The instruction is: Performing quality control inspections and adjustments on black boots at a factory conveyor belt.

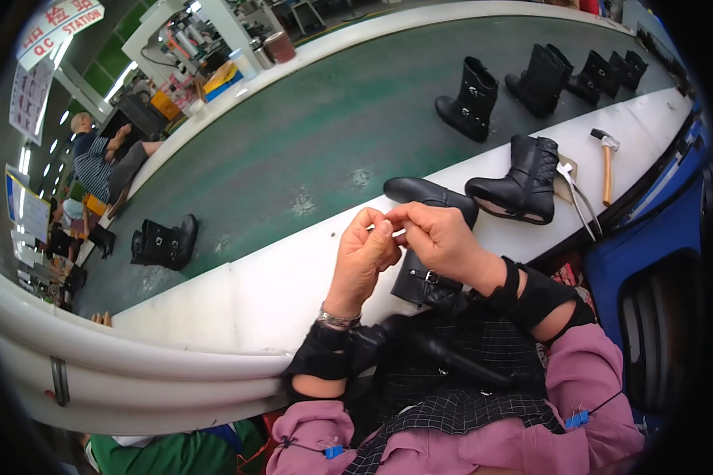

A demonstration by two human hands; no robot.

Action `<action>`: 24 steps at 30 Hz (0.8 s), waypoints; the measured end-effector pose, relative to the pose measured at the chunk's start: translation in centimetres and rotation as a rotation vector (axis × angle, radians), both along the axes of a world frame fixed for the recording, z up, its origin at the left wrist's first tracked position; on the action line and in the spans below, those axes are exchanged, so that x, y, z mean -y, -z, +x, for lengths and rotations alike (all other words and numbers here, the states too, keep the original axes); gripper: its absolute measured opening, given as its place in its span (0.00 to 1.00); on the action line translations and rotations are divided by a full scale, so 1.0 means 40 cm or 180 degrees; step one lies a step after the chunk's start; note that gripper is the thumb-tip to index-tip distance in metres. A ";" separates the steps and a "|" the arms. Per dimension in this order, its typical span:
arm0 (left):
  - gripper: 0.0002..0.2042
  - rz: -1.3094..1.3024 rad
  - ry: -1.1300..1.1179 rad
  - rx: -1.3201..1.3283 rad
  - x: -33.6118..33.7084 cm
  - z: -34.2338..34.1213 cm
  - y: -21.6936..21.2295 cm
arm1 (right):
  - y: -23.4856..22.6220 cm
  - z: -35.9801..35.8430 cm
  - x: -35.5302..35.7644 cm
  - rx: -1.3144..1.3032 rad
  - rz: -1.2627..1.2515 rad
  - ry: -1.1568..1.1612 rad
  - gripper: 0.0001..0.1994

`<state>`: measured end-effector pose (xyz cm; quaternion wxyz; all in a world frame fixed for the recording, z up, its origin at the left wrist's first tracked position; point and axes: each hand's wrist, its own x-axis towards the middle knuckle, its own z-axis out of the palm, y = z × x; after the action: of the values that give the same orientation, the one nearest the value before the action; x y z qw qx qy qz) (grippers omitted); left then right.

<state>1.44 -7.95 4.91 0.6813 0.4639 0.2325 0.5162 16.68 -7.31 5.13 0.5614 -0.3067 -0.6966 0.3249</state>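
My left hand [360, 260] and my right hand [445, 244] meet fingertip to fingertip above the white ledge. Both are closed in a pinch on something tiny and pale that I cannot make out. Partly behind my right hand lies a black boot [420, 190], its toe pointing left and away and its buckled shaft reaching back toward me. To the right, a second black boot [523, 182] with a quilted shaft stands on the ledge. Dark, shiny material, perhaps part of another boot, rests across my lap between my forearms.
Long-handled metal pincers [580, 198] and a wooden-handled hammer [608, 168] lie at the right. Several black boots, including a buckled one [471, 99], stand on the green conveyor belt [309, 150]; another boot [165, 241] is at left. A person [95, 158] sits across the belt.
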 end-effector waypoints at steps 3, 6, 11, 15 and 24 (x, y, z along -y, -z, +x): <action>0.08 0.0382 -0.0798 -0.0632 -0.002 0.028 0.019 | -0.027 -0.075 0.044 -0.0097 -0.0996 0.0624 0.09; 0.07 0.0384 -0.1721 -0.1032 -0.007 0.039 0.141 | 0.157 -0.164 0.015 -0.0403 -0.0200 0.1230 0.10; 0.04 0.0121 -0.1192 -0.1375 0.072 -0.012 0.103 | 0.091 -0.085 0.051 -0.1113 -0.1458 0.0130 0.10; 0.08 0.0078 -0.0563 -0.2475 0.153 -0.086 0.100 | 0.096 -0.097 0.027 -0.0800 -0.1550 -0.0359 0.10; 0.38 0.1262 0.0978 -0.2896 0.317 -0.049 0.145 | 0.025 0.013 0.110 -0.0193 -0.1224 -0.0412 0.08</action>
<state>-0.51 -20.61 -0.90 0.4783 0.7904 0.3321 0.1905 17.21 -11.71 4.11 0.4912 -0.3529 -0.6227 0.4964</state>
